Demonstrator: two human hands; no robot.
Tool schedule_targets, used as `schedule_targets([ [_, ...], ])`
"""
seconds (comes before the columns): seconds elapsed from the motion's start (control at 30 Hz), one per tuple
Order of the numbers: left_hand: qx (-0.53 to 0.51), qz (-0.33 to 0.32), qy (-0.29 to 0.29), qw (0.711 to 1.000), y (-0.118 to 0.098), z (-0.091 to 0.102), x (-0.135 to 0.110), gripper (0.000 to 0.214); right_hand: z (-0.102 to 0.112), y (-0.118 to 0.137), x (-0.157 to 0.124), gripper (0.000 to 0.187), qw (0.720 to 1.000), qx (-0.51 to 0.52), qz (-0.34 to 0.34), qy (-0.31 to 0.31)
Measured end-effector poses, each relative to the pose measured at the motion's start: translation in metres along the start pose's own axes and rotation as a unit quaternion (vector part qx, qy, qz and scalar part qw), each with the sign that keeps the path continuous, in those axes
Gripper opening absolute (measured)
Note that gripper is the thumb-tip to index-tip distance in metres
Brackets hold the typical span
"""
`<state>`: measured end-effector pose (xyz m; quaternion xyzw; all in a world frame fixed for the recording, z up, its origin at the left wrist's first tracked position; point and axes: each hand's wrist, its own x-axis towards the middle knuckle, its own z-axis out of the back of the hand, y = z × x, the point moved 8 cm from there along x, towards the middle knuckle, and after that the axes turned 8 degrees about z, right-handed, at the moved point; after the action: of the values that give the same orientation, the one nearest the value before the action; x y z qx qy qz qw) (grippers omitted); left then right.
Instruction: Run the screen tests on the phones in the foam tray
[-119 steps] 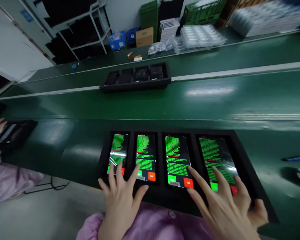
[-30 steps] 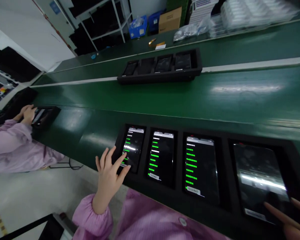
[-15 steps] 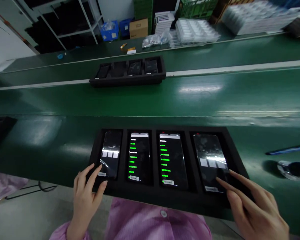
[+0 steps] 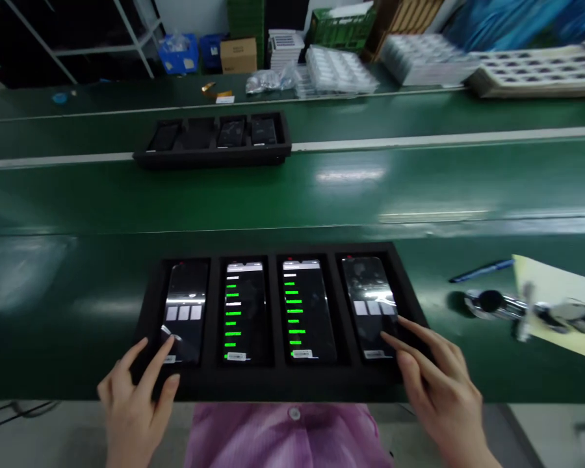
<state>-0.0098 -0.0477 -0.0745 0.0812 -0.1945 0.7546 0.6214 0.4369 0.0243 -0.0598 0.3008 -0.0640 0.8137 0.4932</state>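
A black foam tray [image 4: 209, 382] lies at the bench's near edge with smartphones in its slots. My left hand [image 4: 139, 396] has its fingers apart, the index fingertip over the lower part of the leftmost smartphone [image 4: 182, 331]. My right hand [image 4: 436, 383] is spread at the tray's right side, its index fingertip at the lower screen of the rightmost smartphone [image 4: 370, 331]. Both outer screens show three pale squares. Between them, a second smartphone [image 4: 251, 305] and a third smartphone [image 4: 314, 312] show lists of mostly green lines. Small white labels sit at the phones' lower ends.
Farther back, another black tray [image 4: 214, 156] holds dark devices. At right lie a blue pen [image 4: 481, 270], a shiny metal object [image 4: 509, 304] and a yellow paper sheet [image 4: 580, 296]. Clear plastic trays [image 4: 341, 70], a cardboard box [image 4: 238, 55] and a green crate [image 4: 341, 29] line the back.
The view has swung right, so the tray and hands appear farther left and the yellow sheet has come into sight. Both hands stay at the outer phones, whose screens still show the squares.
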Motion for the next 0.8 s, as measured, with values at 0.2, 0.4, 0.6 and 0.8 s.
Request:
schedule_targets([
  [0.2,-0.004,0.010,-0.007,1.000,0.007,-0.005,-0.004,0.039,-0.007,0.011,0.022,0.032,0.997,-0.051,0.009,0.054],
  [0.4,-0.004,-0.009,-0.010,1.000,0.002,-0.003,-0.001,0.040,-0.011,0.046,0.047,0.030,0.997,-0.017,0.047,0.051],
  [0.6,-0.004,-0.016,-0.013,1.000,-0.002,-0.002,0.002,0.041,-0.028,0.085,0.061,0.036,0.992,0.016,0.101,0.073],
  [0.8,-0.020,-0.030,-0.023,0.999,-0.002,-0.003,0.002,0.040,-0.025,0.090,0.053,0.024,0.987,0.079,0.124,0.065],
])
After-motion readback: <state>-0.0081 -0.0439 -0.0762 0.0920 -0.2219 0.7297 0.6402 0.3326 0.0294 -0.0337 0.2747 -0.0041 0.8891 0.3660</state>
